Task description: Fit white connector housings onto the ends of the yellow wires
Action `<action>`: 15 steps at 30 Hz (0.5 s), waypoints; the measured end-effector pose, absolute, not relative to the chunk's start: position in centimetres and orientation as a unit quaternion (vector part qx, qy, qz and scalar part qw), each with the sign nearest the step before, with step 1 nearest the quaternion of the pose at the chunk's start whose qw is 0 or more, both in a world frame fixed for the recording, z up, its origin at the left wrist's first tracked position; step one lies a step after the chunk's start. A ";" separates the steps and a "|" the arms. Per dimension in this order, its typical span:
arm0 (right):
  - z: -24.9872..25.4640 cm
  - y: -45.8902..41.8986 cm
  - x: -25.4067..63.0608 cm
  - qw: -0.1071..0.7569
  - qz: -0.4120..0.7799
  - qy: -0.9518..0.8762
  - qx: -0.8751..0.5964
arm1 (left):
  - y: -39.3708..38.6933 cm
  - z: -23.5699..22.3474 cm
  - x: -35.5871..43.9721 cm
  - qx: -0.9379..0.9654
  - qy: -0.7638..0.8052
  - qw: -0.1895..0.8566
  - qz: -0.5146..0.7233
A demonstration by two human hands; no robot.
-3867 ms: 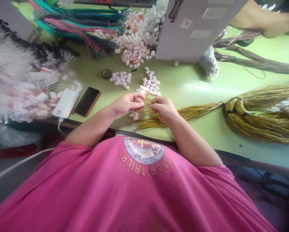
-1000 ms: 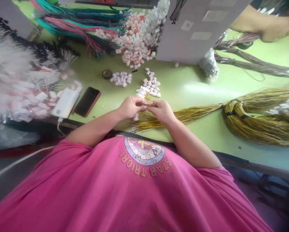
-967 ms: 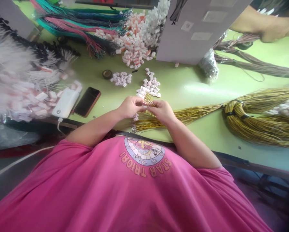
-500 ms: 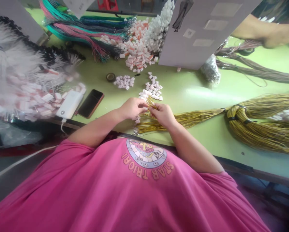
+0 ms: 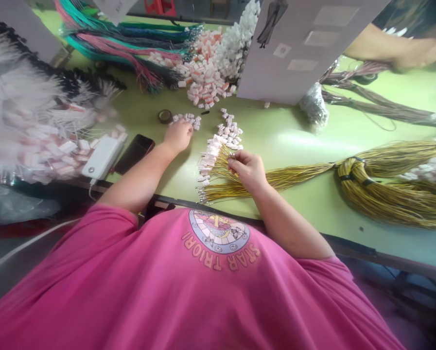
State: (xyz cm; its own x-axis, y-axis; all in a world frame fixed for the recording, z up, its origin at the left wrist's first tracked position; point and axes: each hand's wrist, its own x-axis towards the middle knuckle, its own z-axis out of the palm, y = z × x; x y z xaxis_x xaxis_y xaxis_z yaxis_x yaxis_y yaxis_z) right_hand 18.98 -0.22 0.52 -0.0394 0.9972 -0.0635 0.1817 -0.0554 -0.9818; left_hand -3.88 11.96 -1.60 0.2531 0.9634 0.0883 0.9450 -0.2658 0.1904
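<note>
My left hand [image 5: 179,135] is at a small pile of white plastic connector housings [image 5: 194,121], its fingers curled down and closed among them; whether a piece is between the fingertips is hidden. My right hand [image 5: 250,169] pinches the end of a yellow wire, held above a fan of other yellow wires [image 5: 221,163]. White connector housings [image 5: 211,153] sit in a row on the ends of many of these wires. Below them, more wires of the bundle [image 5: 225,191] end in small bare metal tips. Another group of loose white housings [image 5: 229,129] lies just beyond the fan.
A black tape roll [image 5: 164,116], a phone [image 5: 134,154] and a white power bank [image 5: 103,158] lie at left. The coiled yellow wire bundle [image 5: 385,194] is at right. A grey panel [image 5: 294,53] stands behind; a co-worker's arm [image 5: 385,48] reaches in beyond it.
My left hand has left the yellow wires and moved left and away from me to the small housing pile. My right hand stays by the wires, still pinching. The view shifted slightly.
</note>
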 end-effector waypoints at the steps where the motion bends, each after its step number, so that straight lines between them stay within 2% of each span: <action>1: 0.6 -0.3 19.0 0.425 0.475 -0.544 -0.546 | 11.8 -1.6 -3.8 0.794 0.598 0.049 0.093; 11: 1.2 -0.6 19.1 0.375 0.450 -0.585 -0.561 | 12.5 -2.4 -4.5 0.801 0.582 0.124 0.065; 15: 1.2 -0.6 19.0 0.366 0.438 -0.589 -0.572 | 10.2 -0.1 -3.9 0.785 0.574 0.188 0.136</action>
State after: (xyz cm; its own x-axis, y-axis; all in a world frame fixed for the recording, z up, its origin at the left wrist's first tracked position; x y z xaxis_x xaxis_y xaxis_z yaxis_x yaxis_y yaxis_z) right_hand 19.01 -0.59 1.23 -0.0775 0.9945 -0.0703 0.3523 -0.0386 -0.9351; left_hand -3.91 10.17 -0.08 0.3042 0.9526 -0.0022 0.8499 -0.2704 0.4522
